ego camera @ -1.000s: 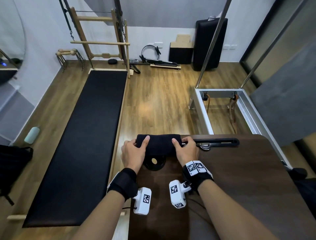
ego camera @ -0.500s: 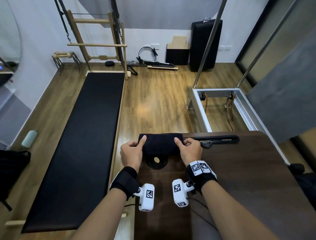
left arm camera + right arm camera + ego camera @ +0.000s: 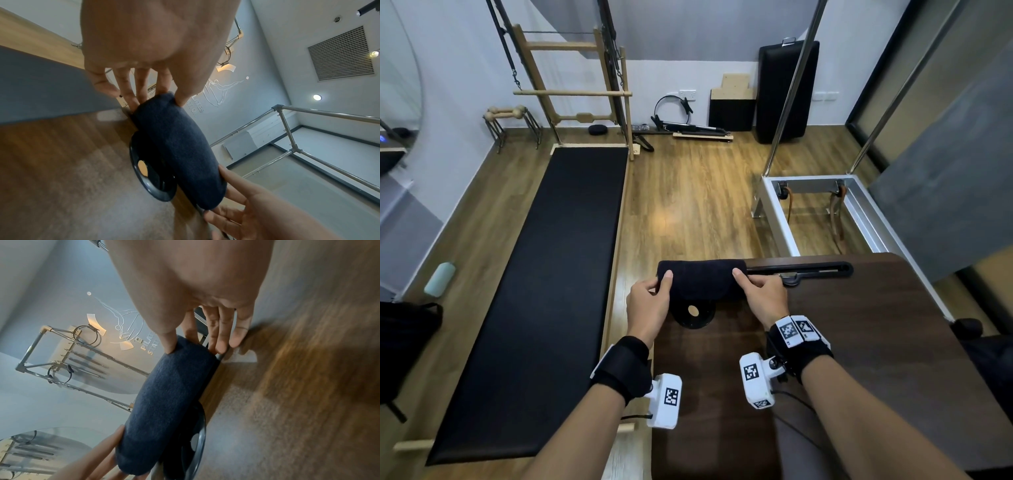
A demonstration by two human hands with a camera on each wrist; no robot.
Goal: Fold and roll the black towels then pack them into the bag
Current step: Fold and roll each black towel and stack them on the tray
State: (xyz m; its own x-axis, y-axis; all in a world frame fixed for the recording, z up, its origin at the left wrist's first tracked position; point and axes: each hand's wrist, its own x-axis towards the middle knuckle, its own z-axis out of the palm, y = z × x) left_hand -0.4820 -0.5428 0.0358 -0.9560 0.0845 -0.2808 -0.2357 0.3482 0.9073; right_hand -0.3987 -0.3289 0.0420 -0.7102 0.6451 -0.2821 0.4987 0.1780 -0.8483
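A rolled black towel (image 3: 702, 279) (image 3: 179, 146) (image 3: 164, 402) lies crosswise at the far edge of the dark wooden table (image 3: 859, 342), just above a round black recess (image 3: 693, 313). My left hand (image 3: 662, 282) (image 3: 160, 95) pinches its left end, thumb on top and fingers underneath. At the other end my right hand (image 3: 744, 279) (image 3: 193, 344) pinches the roll the same way. A black bag (image 3: 407, 342) sits on the floor at the far left, partly cut off by the frame.
A long black slot (image 3: 801, 269) runs along the table's far edge to the right of the towel. A black padded bench (image 3: 544, 291) lies on the floor to the left, and a metal frame (image 3: 825, 192) stands beyond the table. A mint roller (image 3: 440, 279) lies by the wall.
Both hands have drawn back from lying over the roll to pinching its ends with thumbs on top. The roll stays at the table's far edge.
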